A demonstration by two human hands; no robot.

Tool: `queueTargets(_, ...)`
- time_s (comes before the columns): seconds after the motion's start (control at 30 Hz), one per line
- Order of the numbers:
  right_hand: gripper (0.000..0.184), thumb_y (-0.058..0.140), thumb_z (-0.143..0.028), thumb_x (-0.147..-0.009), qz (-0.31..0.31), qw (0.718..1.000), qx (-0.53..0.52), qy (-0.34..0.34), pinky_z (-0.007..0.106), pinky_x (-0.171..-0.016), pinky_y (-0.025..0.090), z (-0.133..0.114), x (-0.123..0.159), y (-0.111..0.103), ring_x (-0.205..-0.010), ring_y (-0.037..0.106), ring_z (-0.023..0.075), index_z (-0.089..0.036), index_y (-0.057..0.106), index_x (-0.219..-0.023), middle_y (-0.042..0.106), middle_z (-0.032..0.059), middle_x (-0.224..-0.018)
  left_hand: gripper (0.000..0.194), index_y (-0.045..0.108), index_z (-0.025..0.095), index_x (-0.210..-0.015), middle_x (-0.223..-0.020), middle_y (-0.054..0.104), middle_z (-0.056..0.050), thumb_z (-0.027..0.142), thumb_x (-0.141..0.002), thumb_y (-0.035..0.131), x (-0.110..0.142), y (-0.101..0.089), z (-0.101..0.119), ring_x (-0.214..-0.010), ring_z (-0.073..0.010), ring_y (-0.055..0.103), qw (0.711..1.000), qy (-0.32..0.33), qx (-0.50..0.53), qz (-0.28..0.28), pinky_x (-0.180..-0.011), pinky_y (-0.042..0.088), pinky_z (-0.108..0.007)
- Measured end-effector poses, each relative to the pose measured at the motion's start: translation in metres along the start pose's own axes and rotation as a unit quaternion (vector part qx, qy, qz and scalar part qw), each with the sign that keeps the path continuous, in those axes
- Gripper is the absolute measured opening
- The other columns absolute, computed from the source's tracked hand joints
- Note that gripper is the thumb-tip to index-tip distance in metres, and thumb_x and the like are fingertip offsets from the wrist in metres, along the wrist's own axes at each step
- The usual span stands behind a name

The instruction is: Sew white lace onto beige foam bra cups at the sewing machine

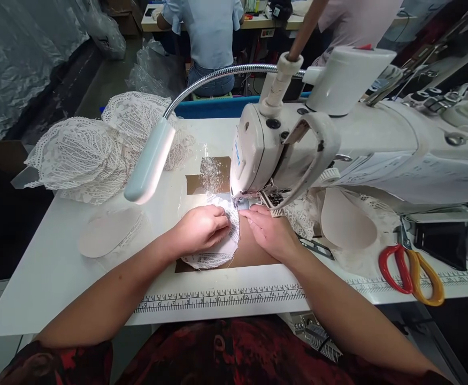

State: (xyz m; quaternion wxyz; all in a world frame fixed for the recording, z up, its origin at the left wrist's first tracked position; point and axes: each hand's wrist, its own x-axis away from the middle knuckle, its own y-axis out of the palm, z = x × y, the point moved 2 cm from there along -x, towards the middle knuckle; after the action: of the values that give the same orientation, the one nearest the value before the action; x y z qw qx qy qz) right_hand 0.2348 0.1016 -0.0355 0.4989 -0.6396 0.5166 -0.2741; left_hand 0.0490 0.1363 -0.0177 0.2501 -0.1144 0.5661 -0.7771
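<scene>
Through the head camera I have both hands at the needle end of a white sewing machine [253,144], working over a white lace-edged cup piece [212,261]. My left hand [204,229] lies on top of that piece, fingers loosely curled and bent down against it; I cannot tell whether the fingertips pinch the fabric or only press it. My right hand [271,231] is partly extended, its foremost fingertips just beside the piece's right edge near the presser foot; the rest of its fingers are folded under, so I cannot tell whether it has hold of anything. The cup piece sits under and in front of my left hand, its far edge at the foot, its near edge curving over a brown sheet [258,254] on the white bench [57,278]. Closer to me than both hands, a printed ruler strip [221,299] runs across the bench. Out to the left of my left hand lies a beige cup pad [107,234], with a heap of white lace pieces [77,155] beyond it and a lamp [149,160] hanging between. To the right of my right hand I see another pale cup [348,216] amid lace, then scissors [412,272] with one red and one yellow handle. Well beyond both hands, a person in light blue [207,32] sits facing away.
</scene>
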Motion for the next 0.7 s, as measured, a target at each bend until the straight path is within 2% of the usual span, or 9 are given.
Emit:
queueTargets(0.17, 0.036, 0.041, -0.013, -0.085, 0.003, 1.000, 0.001, 0.001, 0.027, -0.068, 0.040, 0.000, 0.000, -0.001, -0.079, 0.056, 0.0182, -0.024, 0.068, -0.106, 0.066, 0.0046, -0.094, 0.035, 0.061, 0.014, -0.071, -0.079, 0.059, -0.007, 0.031, -0.093, 0.040, -0.002, 0.002, 0.000, -0.072, -0.0180, 0.054, 0.998, 0.018, -0.065, -0.011, -0.066, 0.042, -0.030)
queueTargets(0.33, 0.034, 0.042, -0.013, -0.085, 0.014, 1.000, 0.008, 0.002, 0.026, -0.065, 0.039, -0.002, 0.001, -0.002, -0.077, 0.055, 0.0173, -0.022, 0.068, -0.104, 0.066, 0.0045, -0.095, 0.034, 0.059, 0.014, -0.071, -0.079, 0.060, -0.007, 0.029, -0.094, 0.039, -0.002, 0.004, 0.000, -0.071, -0.0173, 0.055, 0.996, 0.015, -0.087, -0.013, -0.065, 0.042, -0.031)
queueTargets(0.4, 0.033, 0.043, -0.014, -0.085, 0.017, 1.000, 0.011, -0.005, 0.027, -0.065, 0.038, -0.003, 0.002, -0.002, -0.077, 0.054, 0.0176, -0.022, 0.068, -0.104, 0.065, 0.0048, -0.097, 0.031, 0.061, 0.014, -0.077, -0.084, 0.061, -0.008, 0.027, -0.093, 0.039, -0.002, 0.005, 0.000, -0.074, -0.0184, 0.057, 0.996, 0.015, -0.082, -0.011, -0.067, 0.045, -0.032)
queueTargets(0.5, 0.035, 0.042, -0.014, -0.085, 0.005, 1.000, 0.014, -0.013, 0.028, -0.066, 0.037, -0.003, 0.002, 0.000, -0.080, 0.053, 0.0188, -0.024, 0.066, -0.108, 0.064, 0.0051, -0.099, 0.026, 0.062, 0.013, -0.098, -0.103, 0.064, -0.012, 0.025, -0.092, 0.040, -0.002, 0.006, -0.001, -0.089, -0.0217, 0.060, 0.998, 0.022, -0.058, 0.008, -0.075, 0.049, -0.035)
queueTargets(0.6, 0.036, 0.042, -0.014, -0.086, -0.012, 1.000, 0.019, -0.014, 0.028, -0.066, 0.035, -0.004, 0.003, 0.002, -0.082, 0.051, 0.0197, -0.024, 0.065, -0.112, 0.062, 0.0056, -0.101, 0.032, 0.057, 0.011, -0.116, -0.121, 0.060, -0.014, 0.024, -0.092, 0.041, -0.001, 0.009, -0.003, -0.102, -0.0251, 0.059, 0.998, 0.023, -0.054, 0.019, -0.083, 0.050, -0.040)
queueTargets(0.7, 0.036, 0.041, -0.013, -0.086, -0.027, 0.999, 0.029, -0.008, 0.028, -0.065, 0.034, -0.005, 0.002, 0.003, -0.081, 0.050, 0.0196, -0.023, 0.064, -0.113, 0.062, 0.0061, -0.100, 0.037, 0.056, 0.009, -0.121, -0.126, 0.058, -0.014, 0.026, -0.092, 0.040, -0.001, 0.013, -0.005, -0.102, -0.0267, 0.060, 0.996, 0.028, -0.079, 0.016, -0.082, 0.050, -0.042)
